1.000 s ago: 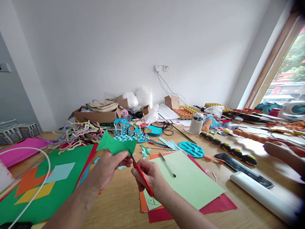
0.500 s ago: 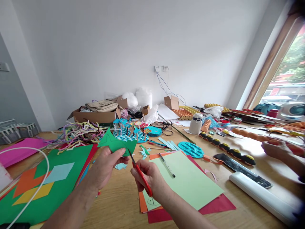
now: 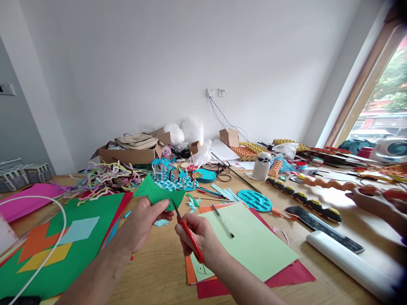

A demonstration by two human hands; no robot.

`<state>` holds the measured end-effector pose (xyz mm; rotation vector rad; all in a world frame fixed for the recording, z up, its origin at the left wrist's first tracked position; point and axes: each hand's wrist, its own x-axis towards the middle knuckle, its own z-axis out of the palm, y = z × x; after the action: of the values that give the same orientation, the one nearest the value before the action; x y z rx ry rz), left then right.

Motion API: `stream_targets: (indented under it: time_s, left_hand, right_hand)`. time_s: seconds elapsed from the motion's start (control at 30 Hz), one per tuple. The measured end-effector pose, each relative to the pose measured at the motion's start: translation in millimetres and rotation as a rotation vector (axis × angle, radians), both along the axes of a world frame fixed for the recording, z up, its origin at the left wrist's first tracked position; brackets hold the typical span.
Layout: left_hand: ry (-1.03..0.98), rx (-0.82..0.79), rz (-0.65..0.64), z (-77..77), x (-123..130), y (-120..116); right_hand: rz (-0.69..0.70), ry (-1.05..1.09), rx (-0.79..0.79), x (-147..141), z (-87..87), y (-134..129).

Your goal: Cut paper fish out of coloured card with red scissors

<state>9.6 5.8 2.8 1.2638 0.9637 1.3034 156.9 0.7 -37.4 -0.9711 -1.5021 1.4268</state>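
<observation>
A piece of green paper point(image 3: 160, 192) with drawn pencil lines is pinched between the thumb and fingers of my left hand point(image 3: 144, 222). My right hand point(image 3: 199, 237) is closed around the red handles of a pair of scissors point(image 3: 190, 239). The blades meet the paper's right part, close to my left thumb; their tips are partly hidden by it. Just right of my right hand lies a pale green sheet point(image 3: 254, 241) with a pen point(image 3: 223, 221) on it and a small fish drawn at its lower left corner.
Large coloured sheets point(image 3: 73, 271) and a white cable point(image 3: 60, 241) lie at left. Behind are pipe cleaners point(image 3: 108, 180) and a blue model with paper fish point(image 3: 174, 182). At right are a phone point(image 3: 324, 228), a white case point(image 3: 346, 264), and another person's hand point(image 3: 375, 205) at an orange egg-carton strip.
The green paper and my left hand have shifted very slightly right and down, the scissors staying at its edge. At right, the other person's hand and the orange strip have moved.
</observation>
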Motion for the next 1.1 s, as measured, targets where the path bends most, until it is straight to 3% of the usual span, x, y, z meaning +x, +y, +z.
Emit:
stream_targets:
  time_s: [1.1]
  left_hand:
    - [-0.035,-0.006,-0.044,2.8,1.3,-2.4]
  right_hand:
    - [0.009,-0.013,-0.008,0.0,-0.8,-0.1]
